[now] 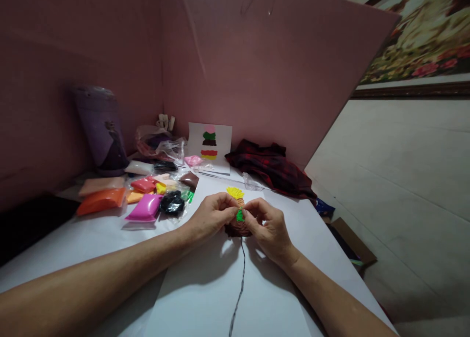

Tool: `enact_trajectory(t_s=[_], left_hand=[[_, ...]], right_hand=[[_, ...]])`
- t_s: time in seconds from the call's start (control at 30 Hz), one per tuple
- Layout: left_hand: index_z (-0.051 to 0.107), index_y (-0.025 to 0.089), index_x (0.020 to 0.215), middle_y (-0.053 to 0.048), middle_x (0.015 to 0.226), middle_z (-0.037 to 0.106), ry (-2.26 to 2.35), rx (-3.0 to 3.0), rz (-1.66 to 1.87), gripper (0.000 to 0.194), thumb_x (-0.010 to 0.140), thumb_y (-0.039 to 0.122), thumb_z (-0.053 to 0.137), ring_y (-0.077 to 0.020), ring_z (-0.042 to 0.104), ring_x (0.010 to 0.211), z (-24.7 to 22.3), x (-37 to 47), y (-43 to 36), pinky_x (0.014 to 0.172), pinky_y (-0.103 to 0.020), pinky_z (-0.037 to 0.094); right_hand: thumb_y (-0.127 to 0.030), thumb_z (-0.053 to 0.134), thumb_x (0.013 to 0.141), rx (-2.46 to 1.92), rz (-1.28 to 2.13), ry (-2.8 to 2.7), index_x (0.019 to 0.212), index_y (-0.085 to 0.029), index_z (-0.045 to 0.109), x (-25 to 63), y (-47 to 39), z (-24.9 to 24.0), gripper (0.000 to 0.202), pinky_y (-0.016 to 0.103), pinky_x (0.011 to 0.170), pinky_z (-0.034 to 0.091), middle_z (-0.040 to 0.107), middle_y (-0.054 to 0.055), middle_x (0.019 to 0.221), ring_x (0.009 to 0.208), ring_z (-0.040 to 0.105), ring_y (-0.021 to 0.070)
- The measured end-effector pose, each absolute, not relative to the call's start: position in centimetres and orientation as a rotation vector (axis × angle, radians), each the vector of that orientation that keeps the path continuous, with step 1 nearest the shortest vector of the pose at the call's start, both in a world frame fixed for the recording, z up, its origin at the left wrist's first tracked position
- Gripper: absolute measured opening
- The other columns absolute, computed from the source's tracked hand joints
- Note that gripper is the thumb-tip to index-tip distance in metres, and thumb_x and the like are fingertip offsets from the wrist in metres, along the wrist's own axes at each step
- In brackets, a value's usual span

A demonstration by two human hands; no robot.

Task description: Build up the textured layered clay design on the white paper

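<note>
Both hands meet over a clay picture on a white sheet. The picture has a yellow tuft at the top, a green patch in the middle and a brown textured part below. My left hand pinches at the green patch from the left, thumb and index finger together. From the right, my right hand is closed in a pinch at the same spot. Whatever lies between the fingertips is too small to name. A thin dark twisted line runs down the sheet from the brown part.
On the left lie several clay packets, among them orange and magenta, near a purple bottle. Behind, a card with coloured patches leans on the pink wall, beside dark red plaid cloth.
</note>
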State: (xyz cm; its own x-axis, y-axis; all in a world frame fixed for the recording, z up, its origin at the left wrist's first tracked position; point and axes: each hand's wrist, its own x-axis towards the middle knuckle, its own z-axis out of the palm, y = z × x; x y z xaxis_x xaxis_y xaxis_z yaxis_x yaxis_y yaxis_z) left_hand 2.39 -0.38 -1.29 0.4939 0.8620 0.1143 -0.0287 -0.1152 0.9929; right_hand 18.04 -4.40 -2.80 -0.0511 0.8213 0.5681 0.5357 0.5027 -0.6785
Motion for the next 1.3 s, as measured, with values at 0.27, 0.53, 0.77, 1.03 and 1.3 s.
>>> enact_trajectory(t_s=[0.27,0.53,0.77,1.03,1.3], left_hand=[[0.054,0.014,0.071,0.003,0.057,0.053,0.742,1.529,0.844,0.03,0.075,0.043,0.057,-0.0069,0.042,0.046,-1.44,2.27,-0.39,0.043,-0.02,0.031],[0.053,0.013,0.078,0.004,0.058,0.052,0.791,1.463,0.947,0.024,0.072,0.036,0.059,-0.0066,0.043,0.045,-1.58,2.28,0.07,0.041,-0.019,0.034],[0.051,0.014,0.081,0.004,0.06,0.053,0.774,1.415,0.994,0.024,0.069,0.032,0.061,-0.0067,0.044,0.046,-1.9,2.28,0.41,0.041,-0.019,0.034],[0.052,0.012,0.089,0.001,0.071,0.057,0.707,1.413,0.945,0.032,0.065,0.027,0.066,-0.0064,0.046,0.051,-1.66,2.15,0.17,0.042,-0.019,0.035],[0.055,0.012,0.079,0.003,0.063,0.052,0.727,1.463,0.938,0.027,0.066,0.034,0.066,-0.0058,0.043,0.048,-1.59,2.12,0.13,0.042,-0.02,0.034]], right_hand=[[-0.022,0.057,0.083,-1.116,0.388,-1.717,0.083,-0.017,0.062,18.08,-4.46,-2.88,0.007,0.022,0.052,0.041,0.061,-0.001,0.067,0.055,0.052,0.0101],[-0.019,0.059,0.081,-1.124,0.41,-1.718,0.097,-0.018,0.06,18.2,-4.32,-3.19,0.016,0.024,0.057,0.046,0.065,0.002,0.079,0.065,0.058,0.0133],[-0.017,0.058,0.081,-1.145,0.355,-1.707,0.094,-0.018,0.061,18.17,-4.39,-3.04,0.014,0.023,0.052,0.043,0.065,0.003,0.079,0.063,0.057,0.0134],[-0.019,0.058,0.081,-1.131,0.302,-1.69,0.085,-0.018,0.063,18.2,-4.41,-2.98,0.006,0.022,0.052,0.043,0.064,0.002,0.075,0.061,0.055,0.0125],[-0.017,0.058,0.08,-1.116,0.343,-1.735,0.087,-0.018,0.061,18.16,-4.45,-3.0,0.008,0.022,0.052,0.043,0.063,0.002,0.076,0.062,0.056,0.0127]])
